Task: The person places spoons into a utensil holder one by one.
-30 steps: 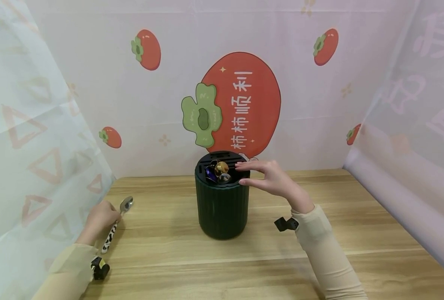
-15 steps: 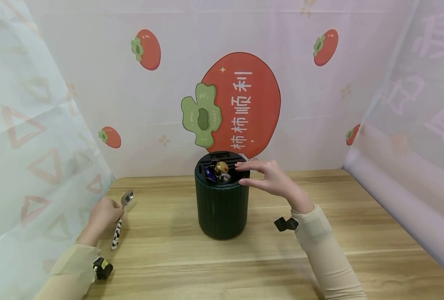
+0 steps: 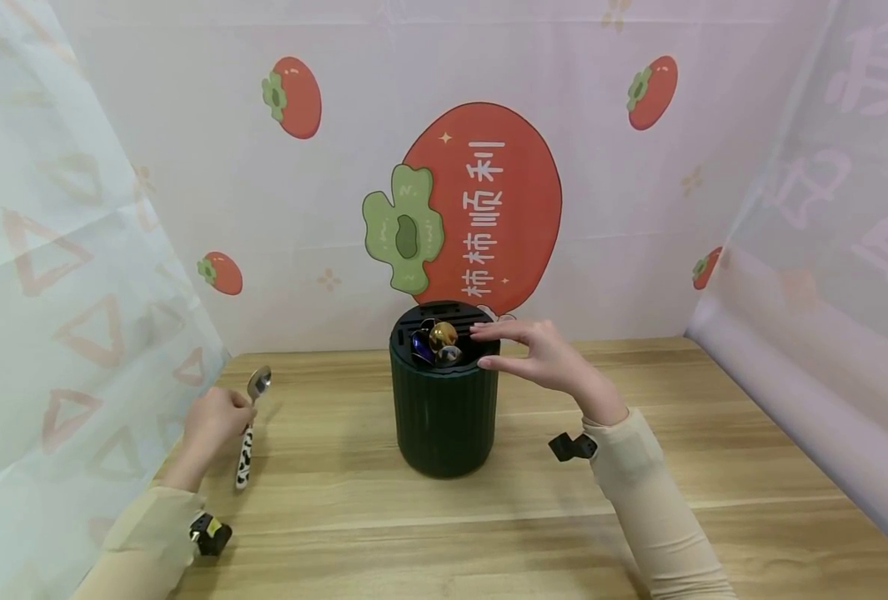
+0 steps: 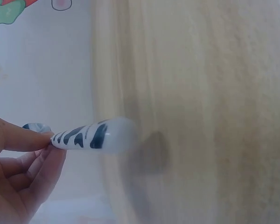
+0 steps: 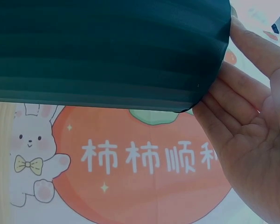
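My left hand [image 3: 214,417] pinches a spoon [image 3: 244,458] at the left, between thumb and fingertips near mid-length. Its silver bowl points up and away, and the white handle with black patches slants down towards me. In the left wrist view the handle [image 4: 84,137] hangs over the wood with a shadow beyond its end. A dark green ribbed utensil holder [image 3: 446,425] stands upright in the middle, with gold, silver and blue-purple utensil heads [image 3: 439,340] showing at its slotted top. My right hand [image 3: 544,358] rests at the holder's right rim, fingers extended and thumb apart.
The wooden table [image 3: 323,533] meets a white cloth backdrop [image 3: 338,167] printed with persimmons right behind the holder. Cloth sides close in at the left [image 3: 38,333] and the right [image 3: 826,333].
My left hand has moved right and a little farther away with the spoon, whose handle now points more straight towards me. The right hand and the holder have stayed in place.
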Available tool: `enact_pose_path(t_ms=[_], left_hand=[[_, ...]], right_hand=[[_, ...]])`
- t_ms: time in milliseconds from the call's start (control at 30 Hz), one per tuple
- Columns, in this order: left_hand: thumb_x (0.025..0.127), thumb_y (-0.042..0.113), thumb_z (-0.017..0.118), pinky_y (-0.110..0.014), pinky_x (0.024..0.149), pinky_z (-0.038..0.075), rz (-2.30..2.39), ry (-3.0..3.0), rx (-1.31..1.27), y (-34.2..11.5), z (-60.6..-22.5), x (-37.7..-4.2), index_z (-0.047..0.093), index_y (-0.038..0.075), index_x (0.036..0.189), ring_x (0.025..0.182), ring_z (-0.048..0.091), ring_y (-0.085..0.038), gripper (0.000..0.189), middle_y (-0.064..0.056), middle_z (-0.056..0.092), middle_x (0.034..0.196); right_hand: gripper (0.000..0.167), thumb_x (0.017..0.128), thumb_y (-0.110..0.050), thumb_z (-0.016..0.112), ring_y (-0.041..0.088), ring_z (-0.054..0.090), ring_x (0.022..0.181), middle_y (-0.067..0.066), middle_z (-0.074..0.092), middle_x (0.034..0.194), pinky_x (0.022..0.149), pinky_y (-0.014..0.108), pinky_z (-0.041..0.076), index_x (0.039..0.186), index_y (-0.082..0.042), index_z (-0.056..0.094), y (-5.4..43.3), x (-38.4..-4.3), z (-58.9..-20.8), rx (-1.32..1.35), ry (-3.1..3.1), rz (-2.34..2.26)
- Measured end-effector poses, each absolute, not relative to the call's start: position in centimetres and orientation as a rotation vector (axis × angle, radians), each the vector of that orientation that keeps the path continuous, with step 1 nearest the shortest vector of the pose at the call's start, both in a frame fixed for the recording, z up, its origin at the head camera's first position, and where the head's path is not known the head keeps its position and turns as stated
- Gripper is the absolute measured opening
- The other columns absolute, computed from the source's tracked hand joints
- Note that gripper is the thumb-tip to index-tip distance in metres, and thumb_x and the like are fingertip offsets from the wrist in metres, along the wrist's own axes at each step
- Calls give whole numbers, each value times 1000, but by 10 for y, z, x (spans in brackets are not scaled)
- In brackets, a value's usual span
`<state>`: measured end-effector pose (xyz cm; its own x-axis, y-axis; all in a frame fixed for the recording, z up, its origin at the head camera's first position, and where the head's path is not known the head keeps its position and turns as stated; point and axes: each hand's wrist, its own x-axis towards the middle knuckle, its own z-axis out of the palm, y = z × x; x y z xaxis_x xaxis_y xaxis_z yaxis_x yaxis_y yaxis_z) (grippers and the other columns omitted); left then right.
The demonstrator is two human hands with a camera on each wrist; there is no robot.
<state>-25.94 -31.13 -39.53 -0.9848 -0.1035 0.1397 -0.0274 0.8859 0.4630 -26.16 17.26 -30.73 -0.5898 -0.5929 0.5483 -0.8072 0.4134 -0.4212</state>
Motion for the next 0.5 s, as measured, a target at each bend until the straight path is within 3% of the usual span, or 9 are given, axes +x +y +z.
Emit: enact_pose_path(t_ms=[333,500], left_hand=[[82,16,64,-27,49,37,-693,-2804,45,-293,-385,-259,67,8,68,52,50,-13,16,4,57,54],[81,15,66,-26,50,38,-677,-2776,16,-282,-377,-257,69,9,69,55,51,-12,14,0,63,62]], right_hand=[[37,83,-22,74,17,57,120,2,64,126,100,41,46,118,-12,68,173,-260,-306,1218,-2351,957],[37,83,-22,74,17,57,120,2,64,126,100,41,46,118,-12,68,173,-261,-306,1218,-2349,956]])
